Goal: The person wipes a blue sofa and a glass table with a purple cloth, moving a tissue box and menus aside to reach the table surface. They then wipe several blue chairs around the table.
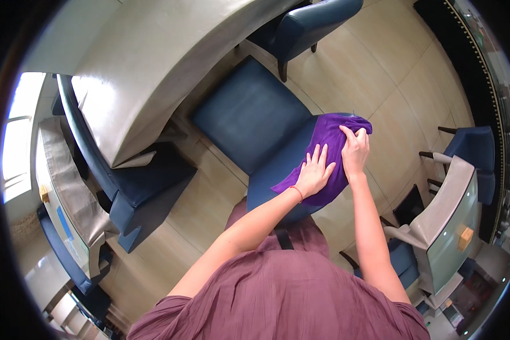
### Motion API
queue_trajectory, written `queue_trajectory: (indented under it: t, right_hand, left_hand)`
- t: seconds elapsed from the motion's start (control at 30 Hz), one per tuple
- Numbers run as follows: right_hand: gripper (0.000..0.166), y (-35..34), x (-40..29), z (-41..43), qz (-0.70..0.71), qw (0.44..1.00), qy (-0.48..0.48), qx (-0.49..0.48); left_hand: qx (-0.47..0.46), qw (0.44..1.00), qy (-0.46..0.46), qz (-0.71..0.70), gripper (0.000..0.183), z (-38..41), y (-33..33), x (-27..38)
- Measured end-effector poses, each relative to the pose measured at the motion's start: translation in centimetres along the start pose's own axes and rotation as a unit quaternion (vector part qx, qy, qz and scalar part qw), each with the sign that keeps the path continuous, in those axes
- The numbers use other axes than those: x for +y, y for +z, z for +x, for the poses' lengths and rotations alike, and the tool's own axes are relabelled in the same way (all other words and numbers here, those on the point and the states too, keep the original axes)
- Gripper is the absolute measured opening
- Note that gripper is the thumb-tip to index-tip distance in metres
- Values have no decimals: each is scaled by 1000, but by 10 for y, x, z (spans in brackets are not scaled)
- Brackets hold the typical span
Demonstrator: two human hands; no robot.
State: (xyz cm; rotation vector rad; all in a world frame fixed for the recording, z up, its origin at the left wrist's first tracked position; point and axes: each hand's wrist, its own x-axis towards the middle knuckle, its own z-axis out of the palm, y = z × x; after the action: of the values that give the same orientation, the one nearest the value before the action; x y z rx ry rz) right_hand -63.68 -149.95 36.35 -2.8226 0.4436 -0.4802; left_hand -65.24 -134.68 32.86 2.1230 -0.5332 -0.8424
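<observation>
A purple cloth [329,136] is draped over the top of a blue upholstered chair's backrest [267,170]. My left hand [315,173] lies flat on the cloth, its fingers spread and a thin red band at its wrist. To its right, my right hand [356,151] has its fingers bent and pinches the cloth near the backrest's outer edge. Beyond the backrest is the chair's square blue seat [253,112]. Folds of cloth bunch up at the far corner of the backrest.
A table under a pale cloth [165,46] stands beyond the seat. Another blue chair [310,29] is at the top, and a blue bench-like seat [153,187] stands left. At right are a glass-topped table [454,250] and more chairs. Tan tiles [408,114] cover the floor.
</observation>
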Motion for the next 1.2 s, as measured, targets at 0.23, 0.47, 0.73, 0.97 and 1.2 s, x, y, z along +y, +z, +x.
queue_trajectory:
  t: [0.23, 0.47, 0.73, 0.97, 1.2]
  right_hand:
    - [15, 47, -5, 69, -201, 955, -164, -141]
    - [24, 124, -49, 7, -301, 803, -273, -435]
    - [29, 100, -90, -50, 40, 797, -178, -575]
    - [22, 122, -57, -11, 302, 828, 123, -456]
    - [24, 150, -131, 88, 427, 760, 194, -451]
  left_hand:
    - [-7, 975, -128, -180, 76, 57, 12, -38]
    - [-98, 951, -293, 9, 84, -4, 10, -124]
    - [-8, 929, -371, 5, 53, -80, -20, -190]
    - [101, 832, -527, -140, 55, -71, -34, -202]
    - [343, 652, -381, -559, 58, -51, -62, -269]
